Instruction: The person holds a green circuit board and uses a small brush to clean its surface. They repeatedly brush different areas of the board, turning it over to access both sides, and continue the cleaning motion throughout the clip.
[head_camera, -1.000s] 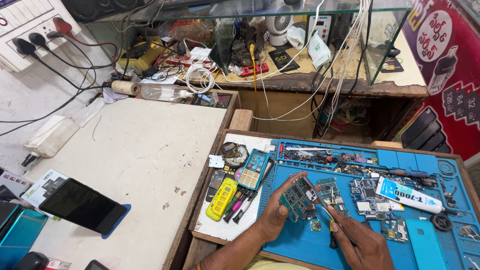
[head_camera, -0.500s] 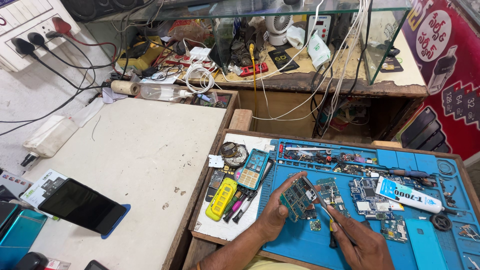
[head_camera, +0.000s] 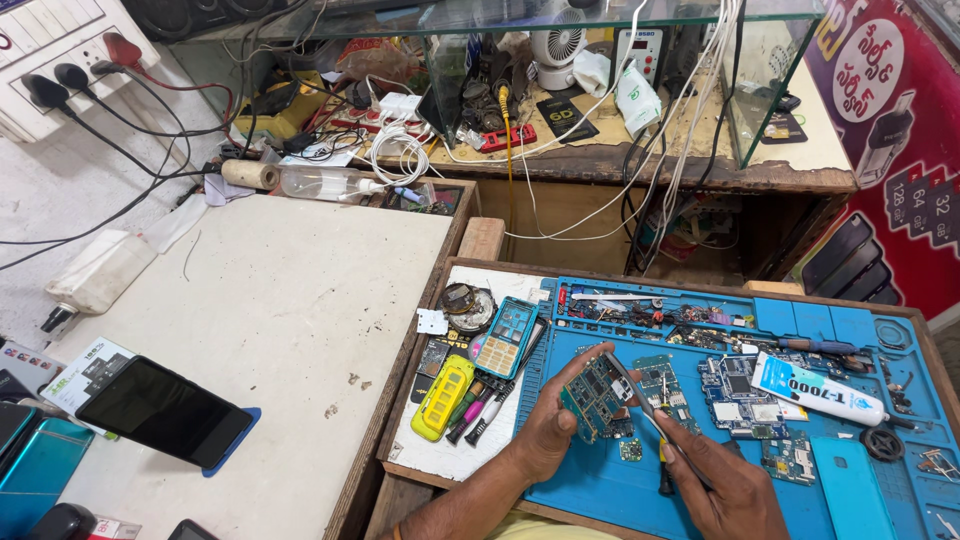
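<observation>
My left hand (head_camera: 548, 432) holds a small green circuit board (head_camera: 594, 393) tilted up above the blue work mat (head_camera: 700, 500). My right hand (head_camera: 728, 488) grips a thin tool (head_camera: 640, 402) with a dark handle, its metal tip resting against the board's upper right edge. Both hands hover over the near middle of the mat. More circuit boards (head_camera: 735, 385) lie on the mat just right of the held board.
A teal keypad phone (head_camera: 505, 336), a yellow phone shell (head_camera: 444, 396) and pens lie left of the mat. A white glue tube (head_camera: 818, 390) lies at right. A black smartphone (head_camera: 163, 411) rests on the white table (head_camera: 290, 300). Cables and a glass case fill the back.
The tool tip has shifted slightly along the board's edge; hands and board stay in nearly the same place.
</observation>
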